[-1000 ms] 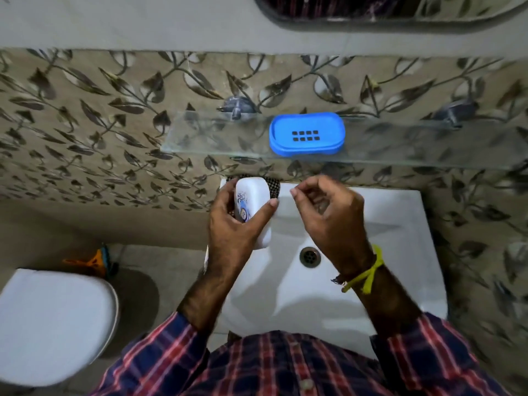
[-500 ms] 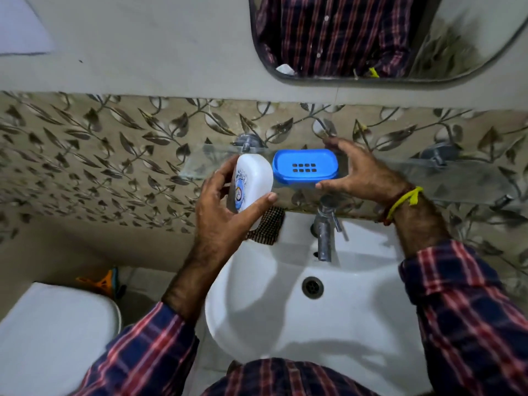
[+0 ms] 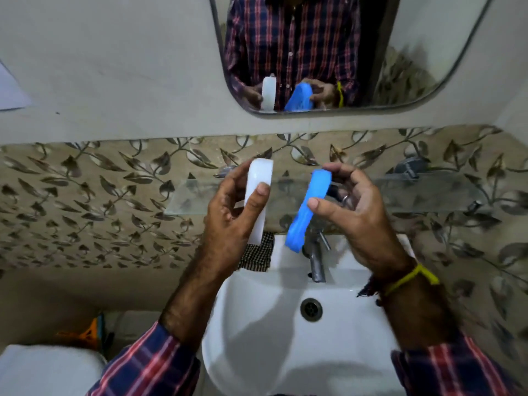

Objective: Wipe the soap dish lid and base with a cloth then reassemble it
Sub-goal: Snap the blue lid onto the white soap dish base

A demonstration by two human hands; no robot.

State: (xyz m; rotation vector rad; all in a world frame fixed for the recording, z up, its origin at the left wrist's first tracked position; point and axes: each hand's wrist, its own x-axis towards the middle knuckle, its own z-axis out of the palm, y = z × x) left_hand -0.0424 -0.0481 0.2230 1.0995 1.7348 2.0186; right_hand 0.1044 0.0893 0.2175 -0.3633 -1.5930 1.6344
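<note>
The person holds both halves of the soap dish up over the sink (image 3: pixel 257 352), in front of the glass shelf (image 3: pixel 428 192). The left hand (image 3: pixel 228 212) grips the white lid (image 3: pixel 258 201) on edge, thumb pressed to its near face and fingers curled behind. The right hand (image 3: pixel 354 212) pinches the blue base (image 3: pixel 308 207), also edge-on and tilted, its lower end hanging just above the tap (image 3: pixel 315 261). The two parts are apart, with a clear gap between them. A checked cloth (image 3: pixel 257 255) lies on the sink's back rim, below the lid and held by neither hand, so the step in hand appears to be reassembly. The next move calls for turning the two open faces toward each other, lining up their rims and pressing lid onto base.
</note>
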